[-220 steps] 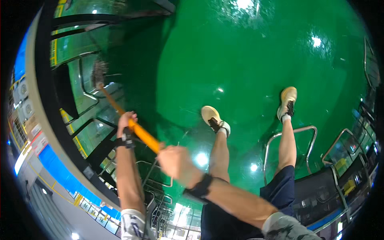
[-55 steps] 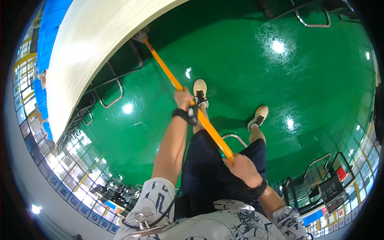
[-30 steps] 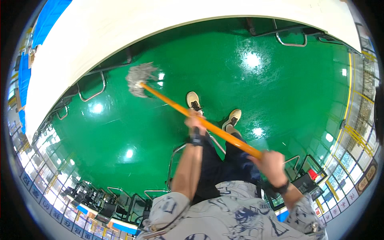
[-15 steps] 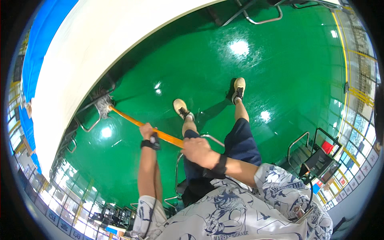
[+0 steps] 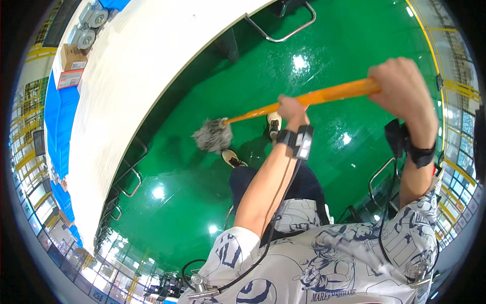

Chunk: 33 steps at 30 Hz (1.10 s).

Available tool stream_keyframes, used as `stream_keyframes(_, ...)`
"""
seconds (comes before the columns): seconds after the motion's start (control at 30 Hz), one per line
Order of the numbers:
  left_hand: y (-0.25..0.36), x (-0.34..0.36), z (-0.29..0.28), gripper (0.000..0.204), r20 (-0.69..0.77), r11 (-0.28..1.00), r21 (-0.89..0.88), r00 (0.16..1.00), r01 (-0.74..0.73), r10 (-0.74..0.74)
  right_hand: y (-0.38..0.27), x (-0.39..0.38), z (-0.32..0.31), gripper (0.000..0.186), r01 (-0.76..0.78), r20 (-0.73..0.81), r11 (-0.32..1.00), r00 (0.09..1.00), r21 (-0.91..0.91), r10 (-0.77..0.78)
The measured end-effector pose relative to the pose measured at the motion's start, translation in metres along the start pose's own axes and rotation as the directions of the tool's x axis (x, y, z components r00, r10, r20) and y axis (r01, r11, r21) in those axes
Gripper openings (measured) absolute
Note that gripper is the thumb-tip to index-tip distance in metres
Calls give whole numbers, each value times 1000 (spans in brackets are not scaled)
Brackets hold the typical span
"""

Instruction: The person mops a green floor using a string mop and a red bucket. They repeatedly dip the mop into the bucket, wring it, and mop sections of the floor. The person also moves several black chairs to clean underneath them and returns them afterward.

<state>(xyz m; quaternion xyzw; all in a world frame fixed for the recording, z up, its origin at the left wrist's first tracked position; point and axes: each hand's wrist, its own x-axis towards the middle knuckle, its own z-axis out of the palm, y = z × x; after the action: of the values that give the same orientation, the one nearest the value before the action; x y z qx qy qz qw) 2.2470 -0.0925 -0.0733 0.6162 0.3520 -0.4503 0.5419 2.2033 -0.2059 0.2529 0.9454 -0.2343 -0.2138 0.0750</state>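
Both hands grip a mop with an orange handle (image 5: 329, 95) and a grey string head (image 5: 213, 136). My left hand (image 5: 292, 110) is wrapped round the handle's lower middle, and a black strap with a small device sits on that wrist. My right hand (image 5: 402, 86) closes round the upper end of the handle, out to the right and raised. The mop head touches the green floor (image 5: 202, 187) just ahead of my left shoe (image 5: 233, 158). The handle slants from the head up to the right, passing over my other shoe (image 5: 274, 123).
A long pale table (image 5: 147, 55) curves along the left, bearing cartons (image 5: 73, 60) and grey wheeled parts (image 5: 90, 25). Metal chair legs (image 5: 132, 185) stick out beneath its edge. Another chair frame (image 5: 291, 35) stands at the far side, and one more chair (image 5: 377, 177) is at my right.
The mop head has come out from beside the chair legs under the table, moving right toward my feet. Both hands have swung right and up, the right one farthest.
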Motion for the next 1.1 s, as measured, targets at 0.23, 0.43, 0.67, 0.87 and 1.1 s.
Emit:
stream_keyframes(0.23,88,-77,86,35,294,934,-282,947,217,-131,3,17,-89,25,-61,-202,968,979,-245,10)
stream_keyframes(0.43,145,-9,-40,62,862,994,-8,503,-107,61,39,101,-114,27,141,-369,916,884,-374,-287)
stream_keyframes(0.67,24,-28,-444,53,-78,989,-35,987,-145,142,134,200,-100,29,-110,-155,810,988,-577,23)
stream_keyframes(0.87,-219,-250,-666,32,-846,847,91,408,-524,344,219,229,-66,22,-58,-201,911,979,-408,-28)
stream_keyframes(1.1,-454,-435,-621,34,-909,896,-209,417,-391,-30,53,231,4,34,160,-417,953,871,-258,-259)
